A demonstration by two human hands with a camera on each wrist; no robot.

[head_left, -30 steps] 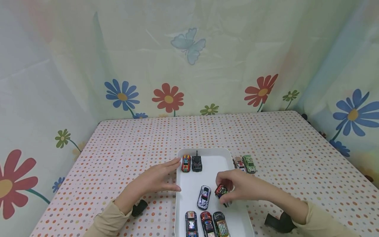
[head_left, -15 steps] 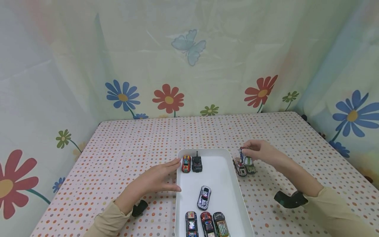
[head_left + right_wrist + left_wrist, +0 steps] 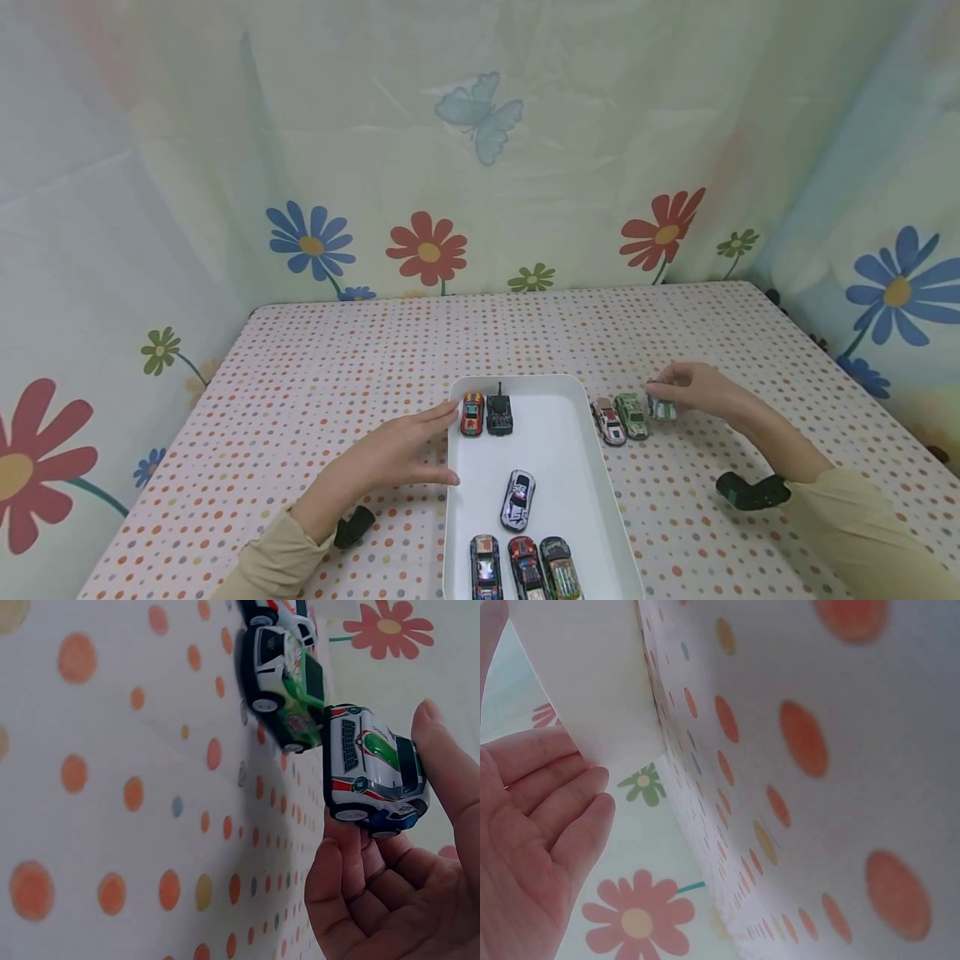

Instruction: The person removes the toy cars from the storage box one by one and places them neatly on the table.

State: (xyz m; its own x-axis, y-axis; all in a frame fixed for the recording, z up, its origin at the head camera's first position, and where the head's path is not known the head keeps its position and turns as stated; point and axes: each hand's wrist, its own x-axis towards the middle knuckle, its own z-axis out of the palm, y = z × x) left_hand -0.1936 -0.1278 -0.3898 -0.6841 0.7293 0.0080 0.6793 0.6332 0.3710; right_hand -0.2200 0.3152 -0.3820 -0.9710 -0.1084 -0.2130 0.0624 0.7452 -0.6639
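Note:
My right hand [image 3: 699, 390] pinches a toy car [image 3: 375, 769], white with a green patch and blue lower sides. The car is right of a green toy car [image 3: 632, 416]; in the right wrist view it appears off the tabletop. Left of the green one is a white and red toy car [image 3: 608, 422], beside the tray's right edge. Against the left side of the white tray [image 3: 551, 450] rests my left hand [image 3: 397, 450], fingers extended, thumb apart. In the left wrist view its fingertips [image 3: 596, 780] touch the tray's outer wall [image 3: 592, 682].
Inside the tray are a red-yellow car [image 3: 472, 414], a black tank-like toy [image 3: 498, 414], a white-purple car [image 3: 517, 501] and several cars at the near end, including a red one [image 3: 528, 570]. Dotted cloth [image 3: 360, 358] covers the table; a floral curtain [image 3: 570, 192] hangs behind.
My right hand carried a toy car from inside the tray, over the two cars on the cloth, to their right. The left hand has stayed at the tray.

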